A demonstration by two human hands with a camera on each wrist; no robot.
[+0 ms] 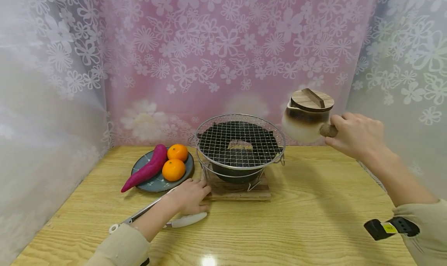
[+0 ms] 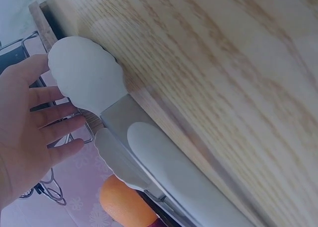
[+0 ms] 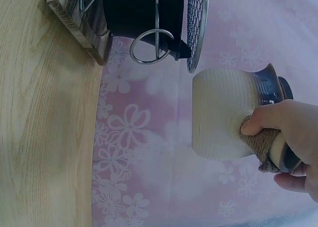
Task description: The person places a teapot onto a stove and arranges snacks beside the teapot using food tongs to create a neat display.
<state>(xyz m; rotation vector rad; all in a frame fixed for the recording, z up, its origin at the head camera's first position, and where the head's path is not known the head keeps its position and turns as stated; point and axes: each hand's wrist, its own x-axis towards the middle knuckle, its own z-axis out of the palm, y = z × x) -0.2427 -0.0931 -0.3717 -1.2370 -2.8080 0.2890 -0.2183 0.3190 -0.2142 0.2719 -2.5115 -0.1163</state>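
Note:
My right hand grips the rope-wrapped side handle of a cream and brown ceramic teapot, which has a flat wooden lid. The pot is held up in the air, right of the grill. In the head view my left hand is low over a pair of metal tongs with white scalloped tips. Its fingers are loosely extended beside one tip in the left wrist view, not wrapped round it. A small black stove topped by a round wire rack stands between the hands.
The stove stands on a wooden board on the wood-grain table. To its left, a blue-grey plate bears a purple sweet potato and two oranges. Floral curtains hang behind and at both sides.

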